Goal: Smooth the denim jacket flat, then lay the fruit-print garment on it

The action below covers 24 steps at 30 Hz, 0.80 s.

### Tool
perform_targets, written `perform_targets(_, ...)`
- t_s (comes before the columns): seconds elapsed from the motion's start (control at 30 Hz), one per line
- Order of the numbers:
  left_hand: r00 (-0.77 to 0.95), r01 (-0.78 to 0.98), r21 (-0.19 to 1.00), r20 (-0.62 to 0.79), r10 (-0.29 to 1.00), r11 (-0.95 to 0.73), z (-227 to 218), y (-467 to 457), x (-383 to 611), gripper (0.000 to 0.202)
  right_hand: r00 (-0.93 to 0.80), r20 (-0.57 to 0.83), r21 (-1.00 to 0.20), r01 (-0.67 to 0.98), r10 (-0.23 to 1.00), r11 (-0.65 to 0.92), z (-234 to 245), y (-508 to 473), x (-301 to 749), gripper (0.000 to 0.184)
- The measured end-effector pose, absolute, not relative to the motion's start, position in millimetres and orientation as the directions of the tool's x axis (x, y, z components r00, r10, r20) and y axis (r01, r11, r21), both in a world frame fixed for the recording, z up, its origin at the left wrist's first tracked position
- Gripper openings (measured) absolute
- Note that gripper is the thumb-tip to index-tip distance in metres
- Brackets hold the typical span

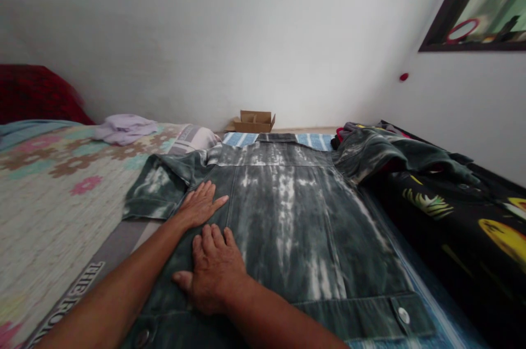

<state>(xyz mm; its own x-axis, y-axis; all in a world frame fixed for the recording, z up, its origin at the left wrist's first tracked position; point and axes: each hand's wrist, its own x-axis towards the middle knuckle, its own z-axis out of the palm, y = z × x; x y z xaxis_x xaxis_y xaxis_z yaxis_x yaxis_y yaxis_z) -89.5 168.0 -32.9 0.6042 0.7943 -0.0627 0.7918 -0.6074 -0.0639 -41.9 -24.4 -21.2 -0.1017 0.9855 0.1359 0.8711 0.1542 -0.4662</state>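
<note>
A dark green denim jacket point(279, 212) with white bleached streaks lies spread out with its back panel facing up and its collar at the far end. Its left-side sleeve point(154, 187) is folded outward; the other sleeve point(394, 149) stretches over a dark pile at the right. My left hand point(201, 205) rests flat on the jacket near that left sleeve, fingers stretched. Closer to me, my right hand point(216, 267) presses on the jacket's left half, palm down with the thumb apart. Neither hand holds anything.
Under the jacket is a blue striped cloth point(314, 141). A floral quilt point(49, 195) covers the left side, with a crumpled lilac cloth point(125, 129) on it. An open cardboard box point(255, 121) stands by the wall. Black fabric with yellow prints point(460, 228) lies to the right.
</note>
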Motion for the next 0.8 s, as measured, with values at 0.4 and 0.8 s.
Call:
perform_targets(0.4,0.617,0.779,-0.056,-0.112,0.779,-0.625,-19,140,-131,0.054,-0.087,0.165,-0.471,0.868,0.983,0.156,-23,-28,-44,0.073)
perform_targets(0.8,0.613,0.771,-0.100,-0.148,0.776,-0.628,-22,111,-149,0.045,-0.119,0.138,-0.478,0.862,0.983,0.172,-29,-25,-44,0.075)
